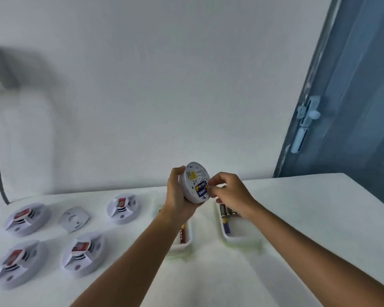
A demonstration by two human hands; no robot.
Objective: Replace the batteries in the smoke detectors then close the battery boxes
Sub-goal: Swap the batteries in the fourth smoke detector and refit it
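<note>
The smoke detector [194, 182] looks like smooth white plastic, faintly glossy, with printed-wrap batteries [201, 189] showing blue and yellow. The table [297, 207] has a matt white, slightly textured cover. The trays [239, 240] seem smooth white plastic.

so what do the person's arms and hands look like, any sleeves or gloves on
Both arms are bare along all of their visible length, with no sleeve showing. The left hand and right hand wear no gloves. No watch, bracelet or ring shows on either, and no markings can be made out.
</note>
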